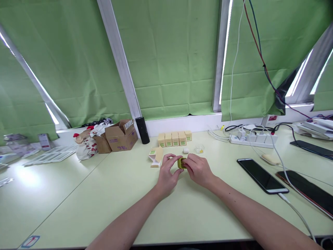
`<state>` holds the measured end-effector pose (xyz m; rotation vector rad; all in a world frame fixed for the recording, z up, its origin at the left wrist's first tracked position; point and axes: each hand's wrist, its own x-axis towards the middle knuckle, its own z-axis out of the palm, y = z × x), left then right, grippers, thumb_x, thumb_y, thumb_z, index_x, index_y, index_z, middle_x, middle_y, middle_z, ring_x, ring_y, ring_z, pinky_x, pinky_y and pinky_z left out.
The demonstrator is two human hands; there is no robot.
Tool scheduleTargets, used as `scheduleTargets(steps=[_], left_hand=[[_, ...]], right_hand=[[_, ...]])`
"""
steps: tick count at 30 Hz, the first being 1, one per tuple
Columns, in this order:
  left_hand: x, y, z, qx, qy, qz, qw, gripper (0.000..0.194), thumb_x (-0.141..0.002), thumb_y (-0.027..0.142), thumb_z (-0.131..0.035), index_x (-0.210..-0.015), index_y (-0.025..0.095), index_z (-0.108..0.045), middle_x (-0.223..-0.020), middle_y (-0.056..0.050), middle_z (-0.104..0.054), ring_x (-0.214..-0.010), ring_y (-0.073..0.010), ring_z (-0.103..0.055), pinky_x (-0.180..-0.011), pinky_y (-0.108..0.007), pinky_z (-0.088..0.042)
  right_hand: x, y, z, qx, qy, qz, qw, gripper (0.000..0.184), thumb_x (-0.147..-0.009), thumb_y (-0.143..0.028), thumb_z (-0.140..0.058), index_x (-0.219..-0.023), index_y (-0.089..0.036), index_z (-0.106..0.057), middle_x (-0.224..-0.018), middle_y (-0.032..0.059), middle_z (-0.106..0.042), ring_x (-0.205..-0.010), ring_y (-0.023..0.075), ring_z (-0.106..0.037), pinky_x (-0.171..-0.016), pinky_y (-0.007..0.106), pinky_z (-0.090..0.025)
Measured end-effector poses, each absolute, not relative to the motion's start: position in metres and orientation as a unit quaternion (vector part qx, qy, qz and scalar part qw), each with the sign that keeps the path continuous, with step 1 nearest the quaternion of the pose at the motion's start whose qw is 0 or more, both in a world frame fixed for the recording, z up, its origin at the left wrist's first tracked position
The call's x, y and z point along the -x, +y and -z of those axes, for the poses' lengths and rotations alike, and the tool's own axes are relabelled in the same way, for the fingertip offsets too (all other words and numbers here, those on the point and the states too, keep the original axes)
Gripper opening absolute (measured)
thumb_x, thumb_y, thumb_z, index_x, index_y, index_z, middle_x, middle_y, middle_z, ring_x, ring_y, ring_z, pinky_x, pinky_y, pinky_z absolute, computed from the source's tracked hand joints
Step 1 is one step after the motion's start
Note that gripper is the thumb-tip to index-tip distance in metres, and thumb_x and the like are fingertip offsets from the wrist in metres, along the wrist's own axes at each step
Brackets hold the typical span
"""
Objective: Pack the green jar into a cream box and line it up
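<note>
Both my hands meet over the middle of the pale green table [109, 194]. My left hand [168, 173] and my right hand [199, 169] pinch a small olive-green round object [181, 163] between their fingertips. Just left of my left hand lies an opened small cream box [156, 156] with a green label. Behind the hands, a row of several closed cream boxes [174, 138] stands near the window sill. A small white piece [186, 150] and a clear plastic piece [199, 149] lie between the row and my hands.
A black cylinder [142, 130] and open cardboard boxes [121, 135] stand at the back left beside a printed bag [84, 144]. To the right lie a phone on a cable [261, 175], a dark tablet [308, 191] and a power strip [251, 139].
</note>
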<state>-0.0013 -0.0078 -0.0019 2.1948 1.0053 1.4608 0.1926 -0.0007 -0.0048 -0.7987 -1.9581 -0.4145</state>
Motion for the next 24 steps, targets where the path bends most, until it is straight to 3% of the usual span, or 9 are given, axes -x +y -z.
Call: scheduleTargets(steps=[24], left_hand=[[0.0024,-0.0071,0.0038,-0.774,0.349,-0.503,0.161,0.048,-0.084,0.014,-0.074,-0.129,0.029,-0.070,-0.123,-0.010,-0.060,-0.126,-0.0292,-0.057,-0.109,-0.050,-0.051]], right_hand=[[-0.1948,0.0043,0.0095,0.314,-0.821,0.138,0.456,0.023,-0.098,-0.008,-0.050,-0.092,-0.019,-0.069,-0.078,0.0022,-0.060,-0.067,0.0139,-0.052,-0.057,0.027,-0.032]])
